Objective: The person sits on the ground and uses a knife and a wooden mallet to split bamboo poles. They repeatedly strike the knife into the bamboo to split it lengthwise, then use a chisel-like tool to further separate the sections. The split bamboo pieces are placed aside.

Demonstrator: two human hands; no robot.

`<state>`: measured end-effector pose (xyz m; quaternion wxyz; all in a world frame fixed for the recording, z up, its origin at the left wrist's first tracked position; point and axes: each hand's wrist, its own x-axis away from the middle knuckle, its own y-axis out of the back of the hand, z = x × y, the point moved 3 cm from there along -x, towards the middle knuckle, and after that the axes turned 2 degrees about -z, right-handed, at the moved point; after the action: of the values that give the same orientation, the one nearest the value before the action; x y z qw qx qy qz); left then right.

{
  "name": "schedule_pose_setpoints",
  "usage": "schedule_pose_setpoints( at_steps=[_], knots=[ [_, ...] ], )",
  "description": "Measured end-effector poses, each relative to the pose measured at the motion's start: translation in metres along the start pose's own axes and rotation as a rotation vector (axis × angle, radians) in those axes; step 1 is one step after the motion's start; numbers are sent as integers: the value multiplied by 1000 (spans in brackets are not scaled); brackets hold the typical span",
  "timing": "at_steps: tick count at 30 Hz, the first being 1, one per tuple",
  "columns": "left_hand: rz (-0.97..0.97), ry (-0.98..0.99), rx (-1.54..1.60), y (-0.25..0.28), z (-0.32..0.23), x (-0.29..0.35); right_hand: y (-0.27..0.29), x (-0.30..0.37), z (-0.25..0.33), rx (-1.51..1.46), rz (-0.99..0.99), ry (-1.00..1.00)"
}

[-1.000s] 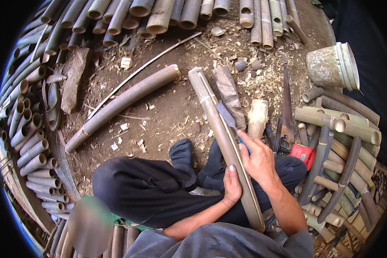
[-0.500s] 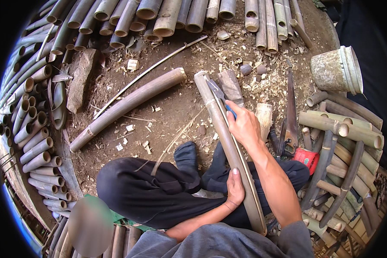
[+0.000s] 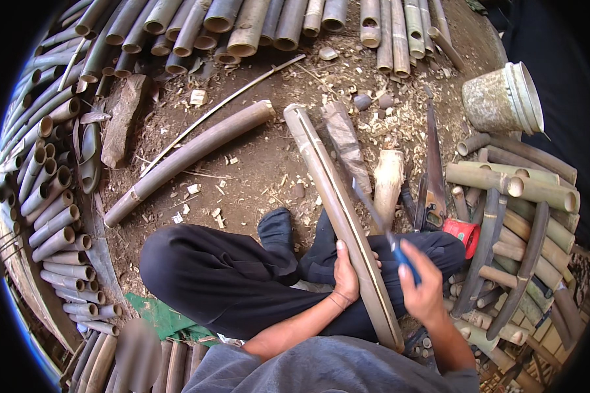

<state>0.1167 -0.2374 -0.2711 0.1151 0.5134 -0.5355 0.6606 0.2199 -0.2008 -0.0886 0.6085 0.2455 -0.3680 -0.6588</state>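
Bamboo pole (image 3: pixel 334 203) slants over the person's lap, the left hand (image 3: pixel 346 274) keeping its grip clamped on the near side. The right hand (image 3: pixel 422 285) has its grip closed around a blue-handled knife (image 3: pixel 406 263); half a second ago the blade lay against the pole's upper part, and now it is drawn back, apart from it on the right. Beyond are a pale wood block (image 3: pixel 388 180), a handsaw (image 3: pixel 434 167) and a bucket (image 3: pixel 493 103) on the dirt floor (image 3: pixel 255 173).
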Motion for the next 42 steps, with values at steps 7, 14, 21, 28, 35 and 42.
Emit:
schedule_pose_setpoints(
  at_steps=[7, 14, 21, 28, 35, 42],
  knots=[
    [-15, 24, -35, -5, 1, 2, 19, 117, 3, 126, 108, -171],
    [-47, -54, -146, -1, 4, -2, 11, 114, -3, 184, 109, -147],
    [-95, -127, -145, -4, 1, -3, -31, 77, -10, 131, -19, -143],
    [-201, -263, -370, 2, 1, -5, -59, 8, -21, 128, -51, -92],
    [-164, -271, -359, 1, 5, -5, -102, -87, -33, 153, -48, -123],
    [-194, -321, -385, -1, -5, -2, -89, -88, -18, 201, 28, -69]
  ],
)
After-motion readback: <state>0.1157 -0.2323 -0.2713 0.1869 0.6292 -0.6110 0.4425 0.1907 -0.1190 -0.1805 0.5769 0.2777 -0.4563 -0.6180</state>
